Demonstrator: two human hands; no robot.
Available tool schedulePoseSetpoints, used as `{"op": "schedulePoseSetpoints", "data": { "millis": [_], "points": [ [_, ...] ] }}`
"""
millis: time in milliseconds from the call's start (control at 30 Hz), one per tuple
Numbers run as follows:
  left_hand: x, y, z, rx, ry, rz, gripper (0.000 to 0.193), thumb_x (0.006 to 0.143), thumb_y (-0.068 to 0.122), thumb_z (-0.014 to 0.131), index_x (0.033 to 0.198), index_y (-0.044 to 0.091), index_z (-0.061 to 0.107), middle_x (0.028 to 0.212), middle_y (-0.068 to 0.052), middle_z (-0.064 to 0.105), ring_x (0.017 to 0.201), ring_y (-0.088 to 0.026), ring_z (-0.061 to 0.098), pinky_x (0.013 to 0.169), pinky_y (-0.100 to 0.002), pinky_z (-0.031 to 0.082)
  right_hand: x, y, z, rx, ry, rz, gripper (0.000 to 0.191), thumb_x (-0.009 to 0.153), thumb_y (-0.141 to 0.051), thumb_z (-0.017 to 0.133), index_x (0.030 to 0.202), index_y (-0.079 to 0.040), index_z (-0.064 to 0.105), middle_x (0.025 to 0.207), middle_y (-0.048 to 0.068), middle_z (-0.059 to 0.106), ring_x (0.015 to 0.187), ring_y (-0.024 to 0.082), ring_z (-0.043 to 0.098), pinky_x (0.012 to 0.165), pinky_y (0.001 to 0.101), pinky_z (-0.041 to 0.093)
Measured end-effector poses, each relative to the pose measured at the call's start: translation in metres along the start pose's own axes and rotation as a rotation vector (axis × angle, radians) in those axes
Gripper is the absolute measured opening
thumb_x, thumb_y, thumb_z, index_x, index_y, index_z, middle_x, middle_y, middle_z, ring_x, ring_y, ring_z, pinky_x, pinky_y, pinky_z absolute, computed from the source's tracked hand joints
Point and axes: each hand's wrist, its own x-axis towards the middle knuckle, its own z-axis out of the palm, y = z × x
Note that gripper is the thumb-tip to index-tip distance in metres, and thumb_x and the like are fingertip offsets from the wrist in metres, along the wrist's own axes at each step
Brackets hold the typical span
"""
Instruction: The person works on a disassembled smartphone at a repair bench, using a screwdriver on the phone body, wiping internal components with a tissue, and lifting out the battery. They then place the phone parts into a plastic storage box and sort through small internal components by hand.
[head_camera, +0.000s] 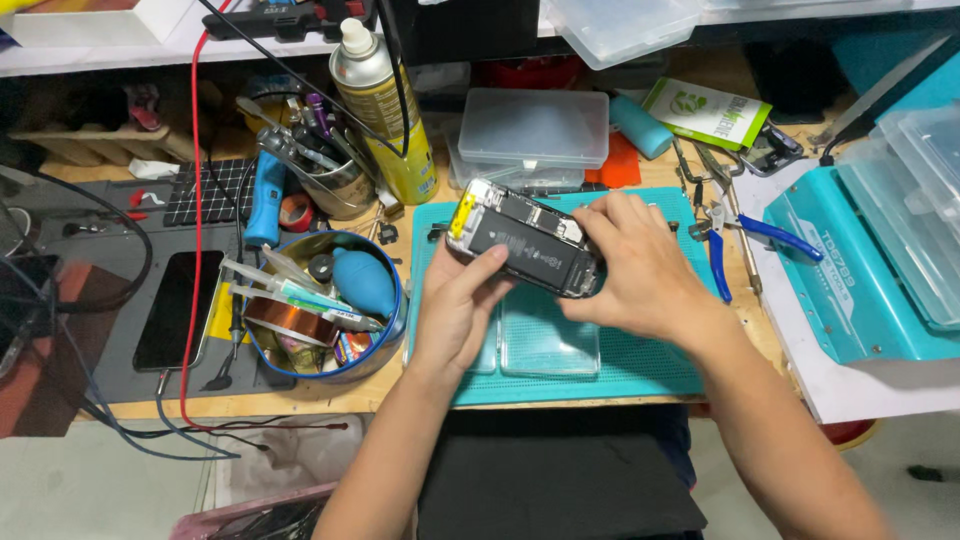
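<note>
Being gripped above the teal mat (640, 375) by closed fingers of the left hand (462, 305) and right hand (640, 270), the opened phone (525, 240) is apparently under inspection, so steady support is required next.

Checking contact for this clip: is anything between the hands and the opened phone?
Nothing visible. The left hand and the right hand both grip the opened phone directly, holding it above the teal mat. No tool or cloth lies between skin and phone.
</note>
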Motion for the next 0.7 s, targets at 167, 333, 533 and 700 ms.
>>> {"op": "schedulePoseSetpoints", "data": {
  "millis": [167,333,533,700],
  "points": [
    [-0.012,0.032,-0.005,1.256,-0.047,0.489,0.118,0.063,0.019,0.094,0.155,-0.003,0.023,0.149,-0.026,0.04,0.137,-0.039,0.046,0.113,-0.048,0.04,-0.001,0.024,-0.005,0.065,-0.153,-0.057,0.086,0.048,-0.03,0.089,0.124,0.0,0.063,0.115,0.015,0.056,0.109,0.034,0.054,0.093,0.045,0.043],
    [0.001,0.026,0.012,1.585,-0.47,0.547,0.128,0.055,0.027,0.099,0.154,-0.001,0.022,0.148,-0.03,0.047,0.14,-0.049,0.038,0.114,-0.062,0.023,0.0,0.026,0.004,0.048,-0.301,-0.058,0.086,0.046,-0.031,0.091,0.123,-0.003,0.065,0.113,0.014,0.056,0.108,0.033,0.053,0.093,0.0452,0.043],
    [0.017,0.015,0.022,1.656,-0.623,0.291,0.126,0.062,0.029,0.092,0.159,0.0,0.017,0.116,-0.019,0.065,0.115,-0.038,0.061,0.116,-0.065,0.028,-0.005,0.04,0.005,0.05,-0.229,-0.099,0.096,0.049,-0.055,0.094,0.123,-0.001,0.066,0.113,0.016,0.059,0.108,0.034,0.055,0.092,0.0462,0.043],
    [0.017,0.014,0.026,1.74,-0.605,0.308,0.125,0.063,0.033,0.092,0.157,-0.001,0.017,0.111,-0.02,0.067,0.109,-0.038,0.063,0.114,-0.07,0.025,-0.026,0.069,-0.016,0.167,0.075,0.2,0.036,0.087,-0.032,0.078,0.112,-0.005,0.074,0.107,0.012,0.064,0.098,0.027,0.062,0.083,0.0399,0.051]
  ]
}}
